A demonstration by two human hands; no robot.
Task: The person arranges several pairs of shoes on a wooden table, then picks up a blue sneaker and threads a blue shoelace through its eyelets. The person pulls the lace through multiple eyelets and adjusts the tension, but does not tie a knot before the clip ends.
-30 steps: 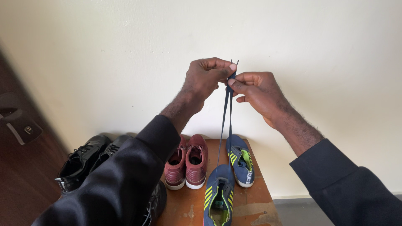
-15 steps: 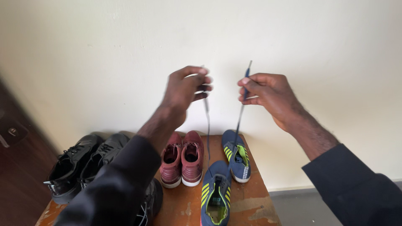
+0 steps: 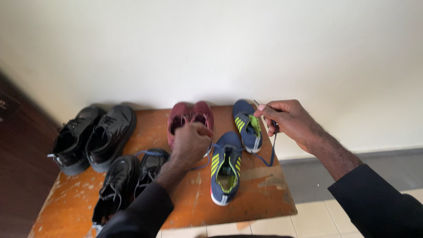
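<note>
A dark blue shoelace [image 3: 267, 154] is running out of the nearer blue sneaker [image 3: 225, 168] – the one with yellow-green stripes, lying toe-down near the front of the worn orange table [image 3: 264, 194]. The right hand [image 3: 288, 120] is pinching one end of the lace between thumb and fingers, holding it up just beside the second blue sneaker [image 3: 247, 125]. The left hand [image 3: 190, 142] is curling closed over the lace's other end, beside the nearer sneaker's collar – whether it is gripping firmly is hard to tell. A pair of maroon shoes [image 3: 190, 119] is sitting behind that hand, and two pairs of black shoes [image 3: 94, 134] are standing further left.
</note>
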